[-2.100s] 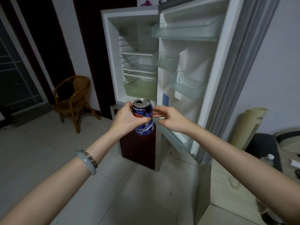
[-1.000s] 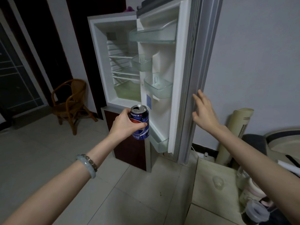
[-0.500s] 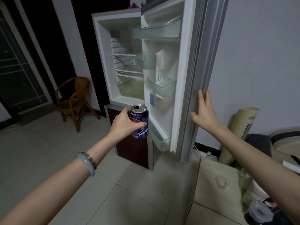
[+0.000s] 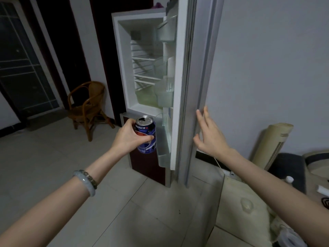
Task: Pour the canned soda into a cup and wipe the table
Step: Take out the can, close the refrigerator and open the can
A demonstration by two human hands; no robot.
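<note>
Two bare hands reach forward in front of an open fridge (image 4: 124,56). The left hand (image 4: 129,138) is wrapped around a blue soda can (image 4: 146,135), thumb across the front of the label, holding it upright with the opened top showing a dark drinking hole. A pale bangle and a beaded bracelet (image 4: 86,181) sit together on the left wrist. The right hand (image 4: 209,134) is open, fingers spread and straight, its palm laid flat against the outer face of the fridge door (image 4: 197,82), which stands edge-on to the camera. The can is in the air just beside the door's lowest inner shelf (image 4: 162,152), over the tiled floor (image 4: 53,157). Inside the fridge, wire racks and a pale drawer are visible. A wicker chair (image 4: 87,107) stands against the wall to the left. At lower right a clear plastic cup (image 4: 246,205) sits on a light table (image 4: 231,211), near a cream tower fan (image 4: 270,143).
</note>
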